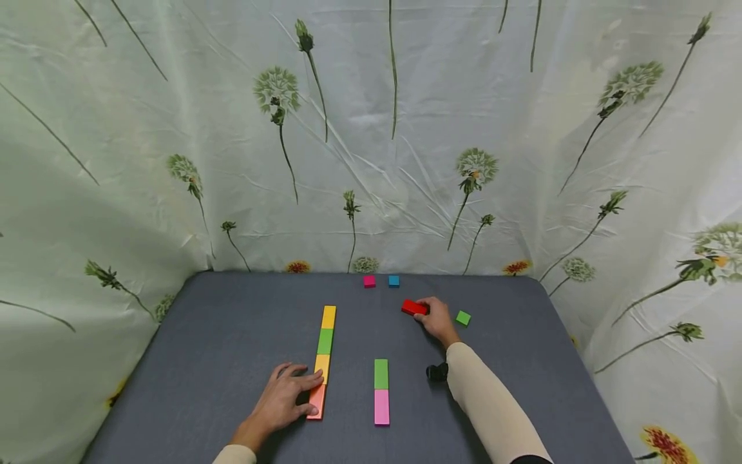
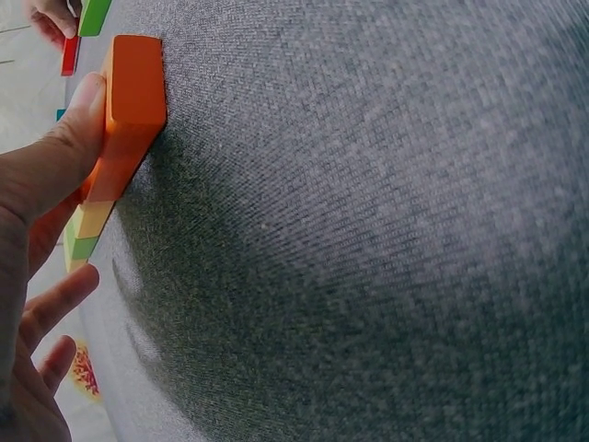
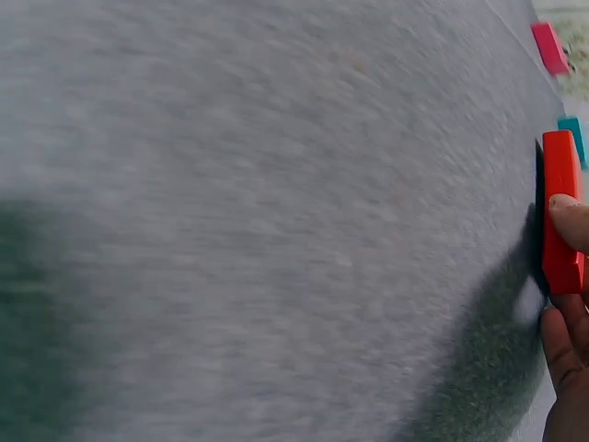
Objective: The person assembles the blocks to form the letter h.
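Note:
On the left of the table, my left hand point(image 1: 282, 401) rests on the near end of a row of blocks. Its thumb touches the top of the orange block point(image 2: 138, 83), and its index fingertip lies near the seam with a yellow block point(image 1: 321, 365). Beyond these, the row continues with a green block point(image 1: 325, 341) and another yellow block point(image 1: 328, 317). Farther back, my right hand point(image 1: 437, 320) holds a red block point(image 3: 560, 212) by one end, thumb on its near side. In the right wrist view, the block is low over the cloth beside its shadow.
A green block point(image 1: 380, 374) and a pink block point(image 1: 381, 407) lie end to end mid-table. At the back edge sit a crimson block point(image 1: 369, 281) and a blue block point(image 1: 393, 281). Another green block point(image 1: 463, 318) lies right of my right hand. A flowered curtain point(image 1: 406, 212) hangs behind.

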`<state>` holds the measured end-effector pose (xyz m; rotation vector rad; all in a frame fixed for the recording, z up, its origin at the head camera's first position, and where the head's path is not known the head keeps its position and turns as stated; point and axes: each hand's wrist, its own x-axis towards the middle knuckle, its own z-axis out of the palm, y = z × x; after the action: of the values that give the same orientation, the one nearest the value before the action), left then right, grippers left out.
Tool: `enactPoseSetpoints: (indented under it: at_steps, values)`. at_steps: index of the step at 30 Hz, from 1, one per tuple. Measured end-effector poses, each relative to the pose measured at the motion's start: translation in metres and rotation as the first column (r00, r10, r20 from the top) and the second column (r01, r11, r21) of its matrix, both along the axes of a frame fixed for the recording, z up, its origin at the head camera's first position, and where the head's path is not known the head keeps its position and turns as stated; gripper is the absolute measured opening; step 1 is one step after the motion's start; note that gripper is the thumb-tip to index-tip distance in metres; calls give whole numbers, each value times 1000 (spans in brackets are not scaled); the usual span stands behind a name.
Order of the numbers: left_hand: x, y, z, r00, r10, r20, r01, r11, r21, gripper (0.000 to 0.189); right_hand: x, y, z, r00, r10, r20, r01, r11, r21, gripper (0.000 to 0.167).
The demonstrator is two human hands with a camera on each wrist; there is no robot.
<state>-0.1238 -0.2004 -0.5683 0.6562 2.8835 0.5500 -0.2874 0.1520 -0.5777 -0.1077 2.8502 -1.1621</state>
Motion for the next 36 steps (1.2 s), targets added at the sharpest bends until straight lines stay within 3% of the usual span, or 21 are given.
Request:
enactPoseSetpoints:
  at_steps: [13, 23, 36]
  values:
    - [0, 3, 0, 1000, 2, -15, -2, 1000, -26, 62, 22, -23, 8, 991, 129, -26, -130, 991, -30, 28]
    - [1, 4, -1, 1000, 25, -7, -26, 998, -57, 62, 41, -45, 9, 967, 253, -42, -254, 967, -21, 28]
    - [1, 6, 0, 999, 52, 18, -50, 997, -65, 61, 58, -67, 19, 950, 312, 3, -311, 948, -70, 27]
